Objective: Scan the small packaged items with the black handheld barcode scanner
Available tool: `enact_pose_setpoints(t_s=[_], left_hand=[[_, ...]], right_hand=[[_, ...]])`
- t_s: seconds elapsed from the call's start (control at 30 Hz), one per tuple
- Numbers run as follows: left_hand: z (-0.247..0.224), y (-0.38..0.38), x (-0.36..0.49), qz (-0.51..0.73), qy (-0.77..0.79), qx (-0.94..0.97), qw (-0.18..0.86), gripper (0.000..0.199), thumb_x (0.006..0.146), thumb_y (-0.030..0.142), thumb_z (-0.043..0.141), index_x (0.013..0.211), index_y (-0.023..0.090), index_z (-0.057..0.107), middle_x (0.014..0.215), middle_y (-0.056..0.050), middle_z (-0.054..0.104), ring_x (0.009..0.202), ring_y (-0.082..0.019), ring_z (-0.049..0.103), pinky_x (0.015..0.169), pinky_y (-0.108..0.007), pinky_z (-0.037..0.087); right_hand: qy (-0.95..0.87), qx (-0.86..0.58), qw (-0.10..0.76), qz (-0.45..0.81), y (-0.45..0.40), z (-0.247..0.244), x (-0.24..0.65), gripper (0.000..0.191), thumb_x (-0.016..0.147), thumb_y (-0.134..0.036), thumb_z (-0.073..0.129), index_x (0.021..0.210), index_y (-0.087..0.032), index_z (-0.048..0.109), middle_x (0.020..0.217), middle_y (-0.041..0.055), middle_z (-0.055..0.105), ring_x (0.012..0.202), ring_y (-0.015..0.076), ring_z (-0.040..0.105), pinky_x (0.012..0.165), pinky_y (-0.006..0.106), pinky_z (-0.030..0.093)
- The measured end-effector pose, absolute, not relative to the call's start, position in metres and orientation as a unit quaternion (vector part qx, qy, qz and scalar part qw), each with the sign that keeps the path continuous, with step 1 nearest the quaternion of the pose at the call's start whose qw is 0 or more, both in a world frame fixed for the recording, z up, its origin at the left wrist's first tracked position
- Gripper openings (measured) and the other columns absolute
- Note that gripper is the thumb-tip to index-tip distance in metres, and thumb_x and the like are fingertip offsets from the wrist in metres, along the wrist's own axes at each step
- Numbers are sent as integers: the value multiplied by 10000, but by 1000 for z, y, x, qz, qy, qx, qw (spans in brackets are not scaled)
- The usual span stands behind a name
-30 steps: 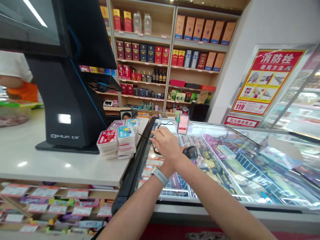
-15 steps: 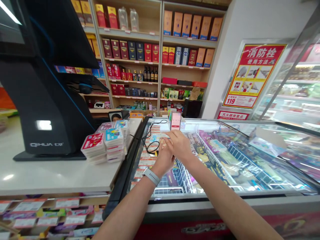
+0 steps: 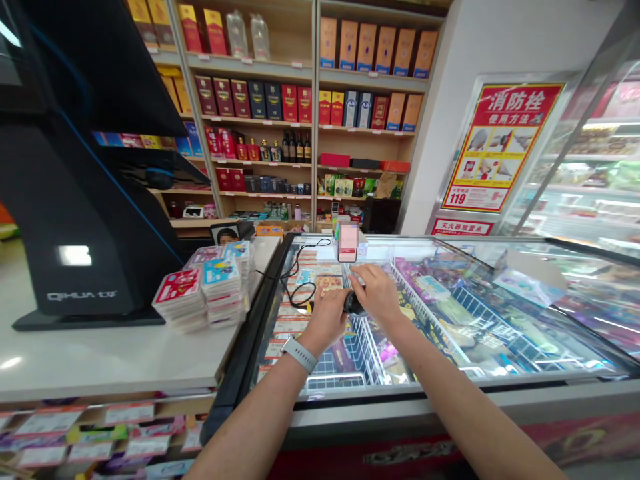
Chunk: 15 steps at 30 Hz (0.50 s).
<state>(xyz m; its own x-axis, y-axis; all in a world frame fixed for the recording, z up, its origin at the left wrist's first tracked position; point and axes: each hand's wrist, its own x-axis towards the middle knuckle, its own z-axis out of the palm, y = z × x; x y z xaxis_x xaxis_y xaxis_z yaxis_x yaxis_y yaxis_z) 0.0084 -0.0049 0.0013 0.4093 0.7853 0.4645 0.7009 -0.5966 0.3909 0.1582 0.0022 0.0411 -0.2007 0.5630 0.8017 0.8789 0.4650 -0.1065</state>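
Observation:
My left hand point(image 3: 327, 319), with a grey watch point(image 3: 299, 353) on its wrist, is closed round a black rounded object point(image 3: 353, 303). Only the object's dark end shows between the two hands, so its kind is unclear. Just right of it is my right hand point(image 3: 379, 293), fingers bent and a little apart, its thumb side close to the black object; whether they touch is hidden. Both hands are above the glass top of a chest freezer point(image 3: 330, 393). A black cable point(image 3: 300, 293) loops over the glass left of them. Beyond my hands a phone point(image 3: 347, 241) stands upright, its screen lit.
On the left, a counter point(image 3: 115, 353) carries a black checkout terminal point(image 3: 90, 267) and stacks of printed cards point(image 3: 220, 283). White wire baskets point(image 3: 365, 353) with packaged goods show through the freezer glass. Shelves of boxes and bottles point(image 3: 260, 147) stand behind.
My right hand has shifted right, off my left hand where it lay half a second ago. The black rounded object now shows between them. The view has turned slightly.

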Motion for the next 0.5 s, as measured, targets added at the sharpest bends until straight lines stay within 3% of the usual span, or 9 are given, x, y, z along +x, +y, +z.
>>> enact_pose_setpoints(t_s=[0.5], left_hand=[[1, -5, 6, 326, 425, 841, 76, 504, 743, 33, 502, 1211, 221, 527, 1196, -56, 659, 1182, -215, 558, 1173, -495, 146]], right_hand=[[-692, -509, 473, -197, 11, 18, 201, 253, 964, -296, 463, 993, -163, 676, 981, 86, 708, 956, 200, 634, 885, 328, 477]])
